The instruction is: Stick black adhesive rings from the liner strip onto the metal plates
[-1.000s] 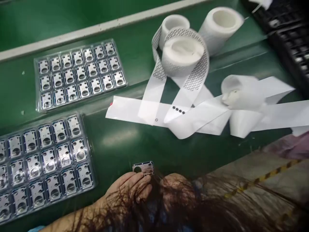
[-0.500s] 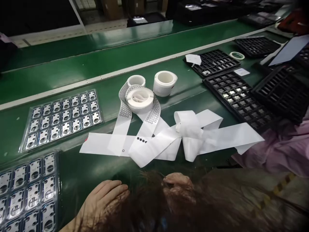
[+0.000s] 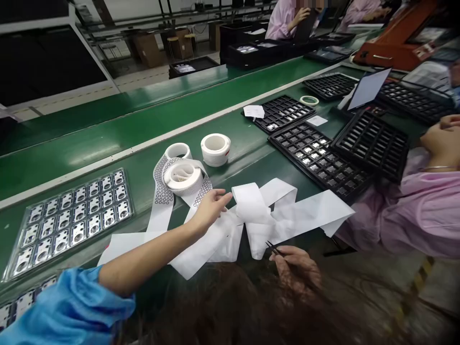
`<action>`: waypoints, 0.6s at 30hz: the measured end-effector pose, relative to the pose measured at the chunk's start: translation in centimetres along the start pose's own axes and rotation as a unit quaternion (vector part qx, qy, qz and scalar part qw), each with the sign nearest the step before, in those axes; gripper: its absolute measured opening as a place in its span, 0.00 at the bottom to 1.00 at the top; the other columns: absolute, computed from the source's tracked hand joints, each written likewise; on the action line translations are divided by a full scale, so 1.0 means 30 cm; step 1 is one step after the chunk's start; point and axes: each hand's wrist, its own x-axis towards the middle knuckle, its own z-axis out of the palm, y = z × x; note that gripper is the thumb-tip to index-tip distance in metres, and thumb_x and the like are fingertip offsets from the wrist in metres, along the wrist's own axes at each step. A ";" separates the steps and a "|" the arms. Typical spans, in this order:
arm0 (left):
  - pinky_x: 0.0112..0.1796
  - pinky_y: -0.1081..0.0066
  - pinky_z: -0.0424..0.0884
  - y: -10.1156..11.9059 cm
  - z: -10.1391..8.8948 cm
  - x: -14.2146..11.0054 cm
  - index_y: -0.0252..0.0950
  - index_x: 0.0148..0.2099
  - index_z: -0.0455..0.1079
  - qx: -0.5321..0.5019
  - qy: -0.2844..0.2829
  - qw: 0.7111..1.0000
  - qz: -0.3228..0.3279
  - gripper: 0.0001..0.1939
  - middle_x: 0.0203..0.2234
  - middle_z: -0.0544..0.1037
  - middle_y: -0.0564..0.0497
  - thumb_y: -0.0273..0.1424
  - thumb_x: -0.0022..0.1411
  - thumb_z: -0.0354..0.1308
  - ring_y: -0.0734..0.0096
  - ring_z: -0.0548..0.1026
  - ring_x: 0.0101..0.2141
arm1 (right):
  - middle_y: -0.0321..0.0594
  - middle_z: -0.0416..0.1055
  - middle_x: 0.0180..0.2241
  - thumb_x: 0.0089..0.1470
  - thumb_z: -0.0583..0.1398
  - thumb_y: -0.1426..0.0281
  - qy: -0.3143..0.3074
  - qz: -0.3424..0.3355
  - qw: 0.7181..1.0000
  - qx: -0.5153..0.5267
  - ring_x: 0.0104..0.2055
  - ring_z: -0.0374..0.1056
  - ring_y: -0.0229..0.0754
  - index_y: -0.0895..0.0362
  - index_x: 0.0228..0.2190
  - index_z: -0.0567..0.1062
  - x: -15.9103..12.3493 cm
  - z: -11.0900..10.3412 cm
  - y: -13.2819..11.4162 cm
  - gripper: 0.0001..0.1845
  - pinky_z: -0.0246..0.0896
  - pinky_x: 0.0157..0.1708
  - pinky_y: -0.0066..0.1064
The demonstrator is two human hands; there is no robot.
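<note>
My left hand [image 3: 212, 208] reaches out over the white backing strip [image 3: 201, 254], fingers stretched forward and apparently holding nothing. Just beyond it lies a sticker roll [image 3: 184, 176] printed with rows of small black rings, partly covering a second roll [image 3: 178, 151]. A third white roll [image 3: 215, 149] stands a little behind. Dark tweezers [image 3: 273, 248] are gripped in my right hand [image 3: 296, 268], their tips pointing up and left beside the crumpled loop of strip [image 3: 253, 211]. Hair along the bottom edge hides part of the right hand.
At left, a clear tray [image 3: 70, 218] holds rows of metal plates, with another tray [image 3: 25, 304] in front. Black compartment trays [image 3: 319, 160] lie to the right, near a tape ring [image 3: 309, 100]. A co-worker's pink sleeve [image 3: 406, 215] is at the right edge.
My left hand has come up from the near table edge to above the strip. The right hand now shows with tweezers. The view has tilted up and swung to the right.
</note>
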 end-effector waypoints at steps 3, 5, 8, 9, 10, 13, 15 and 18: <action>0.23 0.73 0.60 0.019 0.072 0.078 0.34 0.32 0.74 -0.056 -0.009 0.998 -0.040 0.22 0.27 0.77 0.49 0.50 0.55 0.69 0.74 0.67 0.22 | 0.36 0.75 0.35 0.59 0.64 0.68 0.026 -0.009 1.000 -0.007 0.32 0.75 0.38 0.50 0.32 0.74 0.009 0.004 0.003 0.04 0.78 0.30 0.28; 0.22 0.74 0.57 0.023 0.096 0.091 0.36 0.25 0.69 -0.091 -0.014 0.994 -0.053 0.25 0.20 0.70 0.54 0.50 0.49 0.73 0.77 0.63 0.20 | 0.37 0.75 0.34 0.59 0.64 0.68 0.033 -0.014 0.999 -0.012 0.34 0.75 0.39 0.50 0.32 0.74 0.017 0.003 0.004 0.04 0.78 0.32 0.28; 0.23 0.74 0.55 0.016 0.093 0.054 0.37 0.24 0.66 -0.141 -0.021 0.988 -0.060 0.26 0.18 0.67 0.57 0.49 0.45 0.75 0.77 0.62 0.20 | 0.36 0.76 0.35 0.59 0.63 0.71 0.024 -0.011 1.000 -0.016 0.33 0.76 0.38 0.50 0.34 0.74 0.038 -0.002 0.006 0.03 0.78 0.29 0.27; 0.23 0.75 0.56 0.009 0.084 0.029 0.36 0.26 0.67 -0.156 -0.026 0.986 -0.060 0.26 0.19 0.68 0.56 0.49 0.44 0.76 0.77 0.63 0.21 | 0.36 0.76 0.35 0.60 0.62 0.73 0.017 -0.011 1.000 -0.018 0.31 0.76 0.37 0.50 0.35 0.74 0.047 -0.004 0.008 0.05 0.78 0.27 0.26; 0.24 0.75 0.56 0.000 0.072 -0.001 0.36 0.28 0.69 -0.169 -0.033 0.983 -0.061 0.25 0.21 0.70 0.55 0.47 0.43 0.76 0.77 0.64 0.22 | 0.35 0.76 0.35 0.60 0.61 0.74 0.010 -0.012 1.000 -0.019 0.29 0.75 0.36 0.50 0.36 0.73 0.056 -0.006 0.011 0.06 0.78 0.26 0.25; 0.26 0.76 0.58 -0.043 0.033 -0.091 0.35 0.37 0.73 -0.199 -0.049 0.976 -0.072 0.24 0.27 0.75 0.54 0.42 0.42 0.77 0.77 0.66 0.25 | 0.36 0.76 0.36 0.61 0.59 0.76 -0.009 -0.025 0.999 -0.032 0.30 0.76 0.37 0.49 0.38 0.73 0.081 -0.007 0.023 0.08 0.79 0.26 0.27; 0.27 0.76 0.60 -0.079 0.010 -0.133 0.34 0.36 0.74 -0.214 -0.056 0.971 -0.094 0.21 0.27 0.74 0.54 0.39 0.43 0.75 0.77 0.66 0.26 | 0.38 0.75 0.37 0.61 0.59 0.75 -0.024 -0.034 0.998 -0.051 0.33 0.77 0.41 0.49 0.38 0.73 0.088 0.000 0.036 0.08 0.81 0.29 0.32; 0.28 0.74 0.63 -0.127 -0.015 -0.153 0.34 0.32 0.72 -0.231 -0.058 0.962 -0.135 0.14 0.27 0.73 0.53 0.36 0.45 0.70 0.76 0.66 0.27 | 0.41 0.75 0.40 0.61 0.59 0.76 -0.051 -0.049 0.993 -0.093 0.39 0.78 0.48 0.49 0.39 0.74 0.086 0.020 0.056 0.09 0.82 0.35 0.44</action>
